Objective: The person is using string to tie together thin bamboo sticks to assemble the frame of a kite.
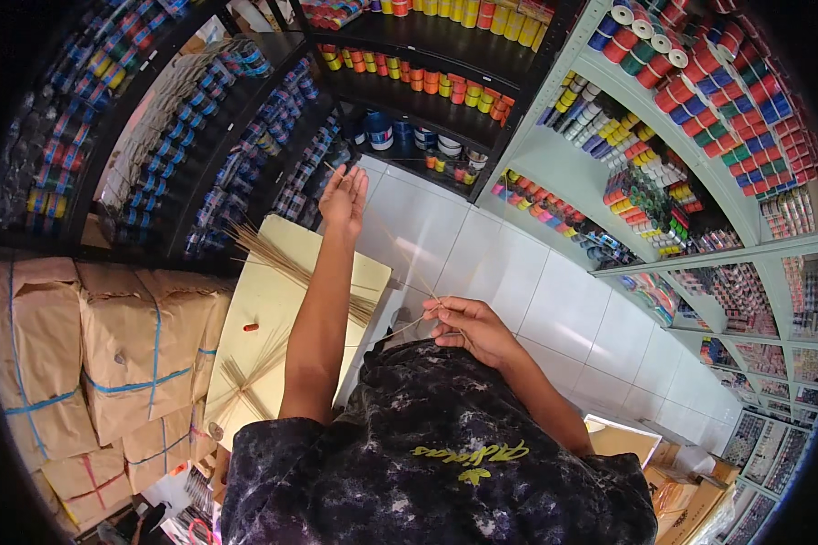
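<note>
My right hand [471, 329] is pinched around thin tan sticks [420, 276] that cross at the fingertips and fan outward in front of my body. Raised over the far end of the pale yellow table [282, 341], my left hand [344, 195] has its fingers curled together, and a short end of thin tan stick shows at the fingertips. Below my left forearm lies a long bundle of thin tan sticks [273, 258]. A smaller, crossed bunch of sticks [242, 386] rests nearer me, with a small red object [251, 327] beyond it.
Large brown paper parcels [123, 345] tied with blue string are stacked at the left. Black shelves [418, 109] and pale green shelves [554, 154] full of colourful spools surround a white tiled floor [554, 291]. Cardboard boxes [677, 490] stand at the lower right.
</note>
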A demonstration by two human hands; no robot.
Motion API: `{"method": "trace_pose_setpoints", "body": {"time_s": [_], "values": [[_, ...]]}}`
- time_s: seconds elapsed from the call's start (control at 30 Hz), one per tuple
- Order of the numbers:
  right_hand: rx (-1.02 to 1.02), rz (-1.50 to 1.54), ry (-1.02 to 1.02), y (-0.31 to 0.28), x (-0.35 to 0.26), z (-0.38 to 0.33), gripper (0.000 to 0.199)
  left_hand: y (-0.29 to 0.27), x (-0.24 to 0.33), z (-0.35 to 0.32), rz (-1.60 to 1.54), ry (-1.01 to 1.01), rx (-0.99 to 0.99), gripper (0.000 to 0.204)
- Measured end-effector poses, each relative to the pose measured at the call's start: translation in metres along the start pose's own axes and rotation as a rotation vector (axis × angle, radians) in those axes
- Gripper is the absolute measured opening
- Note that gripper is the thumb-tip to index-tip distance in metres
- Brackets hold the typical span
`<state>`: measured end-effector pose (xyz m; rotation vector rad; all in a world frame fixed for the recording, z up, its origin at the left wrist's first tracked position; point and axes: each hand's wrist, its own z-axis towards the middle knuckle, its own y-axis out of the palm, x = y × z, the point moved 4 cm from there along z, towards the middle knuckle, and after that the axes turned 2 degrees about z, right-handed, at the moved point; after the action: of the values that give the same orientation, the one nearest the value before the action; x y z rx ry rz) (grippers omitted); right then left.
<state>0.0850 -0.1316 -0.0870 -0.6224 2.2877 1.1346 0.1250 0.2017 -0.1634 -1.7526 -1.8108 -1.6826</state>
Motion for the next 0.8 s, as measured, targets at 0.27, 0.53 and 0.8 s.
{"method": "trace_pose_setpoints", "body": {"time_s": [0.27, 0.53, 0.8], "values": [[-0.005, 0.011, 0.019, 0.002, 0.0, 0.001, 0.034, 0.004, 0.003, 0.003, -0.092, 0.048, -0.015, 0.042], [-0.006, 0.014, 0.007, -0.001, 0.002, 0.002, 0.034, 0.004, 0.008, 0.004, -0.042, -0.005, -0.1, 0.04], [-0.01, 0.014, -0.003, -0.001, 0.003, 0.001, 0.034, -0.007, 0.014, -0.002, -0.112, -0.153, -0.133, 0.043]]}}
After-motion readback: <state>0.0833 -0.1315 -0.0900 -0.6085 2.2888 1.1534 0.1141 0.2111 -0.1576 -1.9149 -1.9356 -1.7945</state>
